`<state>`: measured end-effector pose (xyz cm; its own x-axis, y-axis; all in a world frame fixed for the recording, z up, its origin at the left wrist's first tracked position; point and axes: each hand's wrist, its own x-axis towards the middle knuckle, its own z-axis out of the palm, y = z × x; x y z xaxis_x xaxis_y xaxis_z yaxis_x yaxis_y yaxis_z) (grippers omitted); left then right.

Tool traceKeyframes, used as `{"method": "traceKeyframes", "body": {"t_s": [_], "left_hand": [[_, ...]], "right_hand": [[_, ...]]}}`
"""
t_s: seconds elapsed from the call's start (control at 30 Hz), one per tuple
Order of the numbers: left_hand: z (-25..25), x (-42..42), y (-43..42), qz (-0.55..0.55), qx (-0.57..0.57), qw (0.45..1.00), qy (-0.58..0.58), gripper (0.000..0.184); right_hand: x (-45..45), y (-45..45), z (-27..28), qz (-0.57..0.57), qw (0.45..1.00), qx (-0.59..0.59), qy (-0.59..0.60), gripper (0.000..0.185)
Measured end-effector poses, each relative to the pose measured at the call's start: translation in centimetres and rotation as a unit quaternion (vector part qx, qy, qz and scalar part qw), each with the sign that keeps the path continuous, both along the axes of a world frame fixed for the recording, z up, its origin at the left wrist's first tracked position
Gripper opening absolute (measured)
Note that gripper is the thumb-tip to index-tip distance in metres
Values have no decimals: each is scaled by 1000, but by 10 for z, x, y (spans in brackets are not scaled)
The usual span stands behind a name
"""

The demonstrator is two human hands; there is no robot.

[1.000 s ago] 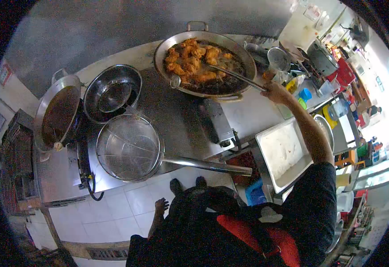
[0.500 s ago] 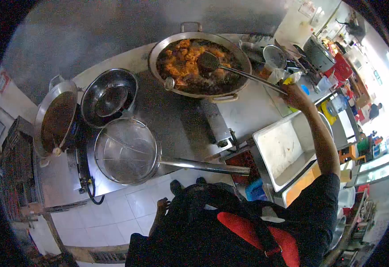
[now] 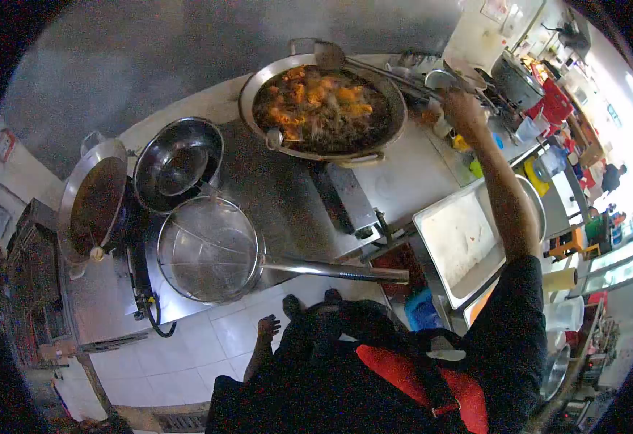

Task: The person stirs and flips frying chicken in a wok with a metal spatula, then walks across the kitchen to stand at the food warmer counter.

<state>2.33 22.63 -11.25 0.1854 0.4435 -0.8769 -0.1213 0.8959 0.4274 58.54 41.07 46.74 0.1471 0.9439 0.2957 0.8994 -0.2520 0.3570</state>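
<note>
A wide wok (image 3: 250, 119) of dark oil holds browned fried pieces (image 3: 323, 94), with steam or bubbles over them. My right hand (image 3: 463, 108) grips the handle of a long metal ladle (image 3: 381, 70). The ladle's dark round head is raised at the wok's far rim, beside the loop handle. Down at my side, my left hand (image 3: 268, 327) hangs over the floor with its fingers apart, holding nothing. Nearest to it is a large round mesh strainer (image 3: 208, 249), lying on the steel counter with its long handle pointing right.
A deep metal bowl (image 3: 147, 173) and a second wok (image 3: 117, 155) of brownish liquid stand left. A white rectangular tray (image 3: 454, 242) sits below my right forearm. Pots and containers crowd the far right, including a large pot (image 3: 515, 81). A black hose (image 3: 158, 329) hangs off the counter's front edge.
My right hand has moved away from me and slightly left, lifting the ladle's head from over the fried pieces to the wok's far rim. My left hand's fingers have spread.
</note>
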Motion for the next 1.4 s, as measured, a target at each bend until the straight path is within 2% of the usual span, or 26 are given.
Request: {"method": "traceKeyframes", "body": {"t_s": [0.1, 0.13, 0.23, 0.27, 0.37, 0.47, 0.57, 0.67, 0.77, 0.8, 0.83, 0.87, 0.9, 0.93, 0.97, 1.03, 1.07, 1.1, 1.13, 1.17, 1.2, 1.3, 1.33, 1.4], "left_hand": [[7, 1, -1, 9, 26, 1000, 15, 34], [10, 3, -2, 5, 26, 999, 33, 34], [12, -1, -12, -22, 5, 997, 70, 34], [3, -5, -21, 33, 17, 999, 35, 31], [-1, -7, -34, 9, 13, 996, 83, 29], [-5, -11, -47, 17, 19, 996, 80, 29], [5, -9, -48, 50, 52, 997, 40, 29], [18, -4, -33, 46, 49, 997, 40, 29], [21, -1, -13, 31, 22, 998, 57, 28], [13, -1, -7, 33, 21, 997, 60, 27], [10, -3, -4, 38, 20, 997, 63, 26], [9, -8, -5, 72, 47, 996, -2, 24], [7, -10, -7, 84, 55, 995, -16, 24], [6, -11, -8, 94, 64, 993, -29, 25], [4, -12, -10, 102, 71, 991, -40, 25], [1, -14, -22, 93, 84, 992, -13, 28], [1, -15, -31, 88, 99, 991, -11, 29], [0, -16, -38, 82, 115, 990, -9, 31], [1, -17, -42, 50, 65, 996, 45, 33], [-6, -20, -53, -16, 167, 982, 87, 36], [-13, -20, -54, 3, 136, 988, 76, 35], [-38, -24, -71, 60, 29, 997, 40, 33], [-40, -26, -79, 73, -9, 997, 31, 32], [-31, -29, -80, 52, -14, 997, 48, 31]], "right_hand": [[-13, 17, -8, 14, 1000, 5, 6, 19], [-12, 22, -11, 53, 998, 6, -23, 20], [-34, 14, 6, 6, 1000, -15, 5, 20], [-29, 10, 11, 30, 998, -41, -40, 21], [22, 4, 11, 126, 985, 45, -106, 22], [-1, -29, 41, 144, 988, 45, -46, 26], [8, -26, 33, 72, 995, 15, -69, 27], [-19, -20, 28, 77, 993, 90, 10, 23], [-24, -5, 13, -44, 998, 15, 51, 21], [8, 8, -4, 13, 1000, 5, 25, 20], [9, 8, 0, 25, 1000, 12, 10, 20], [9, 5, 3, 37, 999, 19, -4, 21], [6, 1, 7, 47, 998, 25, -18, 21], [1, -4, 17, 47, 998, -4, -33, 24], [9, -2, 15, 71, 996, 25, -54, 24], [15, -3, 17, 113, 986, 85, -92, 26], [18, -10, 18, 123, 988, 64, -73, 26], [19, -19, 19, 78, 994, 59, -56, 26], [24, -25, 19, 34, 997, 53, -39, 26], [30, -30, 20, -8, 999, 49, -23, 26], [52, -35, 14, -56, 994, 75, 53, 26], [47, -76, 21, 7, 999, 33, -15, 27], [48, -81, 18, -6, 999, 28, -16, 27], [50, -97, 9, -42, 999, 18, -14, 29]]}}
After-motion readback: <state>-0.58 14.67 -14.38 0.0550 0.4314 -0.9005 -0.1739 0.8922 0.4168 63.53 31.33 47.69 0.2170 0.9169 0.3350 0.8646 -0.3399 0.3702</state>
